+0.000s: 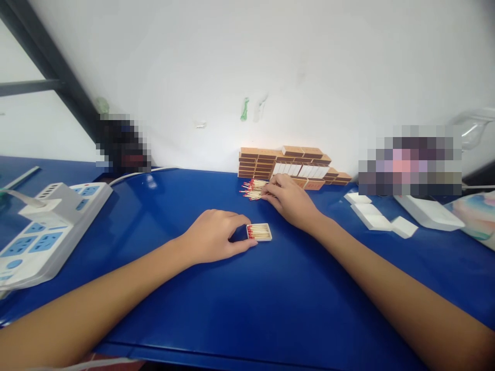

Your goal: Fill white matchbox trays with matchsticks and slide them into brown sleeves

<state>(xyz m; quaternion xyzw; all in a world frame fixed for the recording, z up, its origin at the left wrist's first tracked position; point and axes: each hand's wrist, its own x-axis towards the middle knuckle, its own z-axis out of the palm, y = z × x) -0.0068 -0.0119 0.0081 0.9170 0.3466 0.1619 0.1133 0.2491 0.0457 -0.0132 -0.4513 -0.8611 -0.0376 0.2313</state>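
A small white matchbox tray (271, 235) lies on the blue table, filled with red-headed matches (260, 232). My left hand (214, 236) holds the tray at its left end, thumb and forefinger at its near and far corners. Behind the tray is a loose pile of matches (252, 188). Over the right end of that pile, my right hand (288, 200) has its fingers pressed together on the match ends. How many matches are in the pinch is hidden.
Stacked brown matchboxes (257, 164) stand against the white wall behind the pile. Several white pieces (369, 215) that look like empty trays lie to the right, near a larger white box (429, 212). A white power strip (58, 237) with a cable sits at left.
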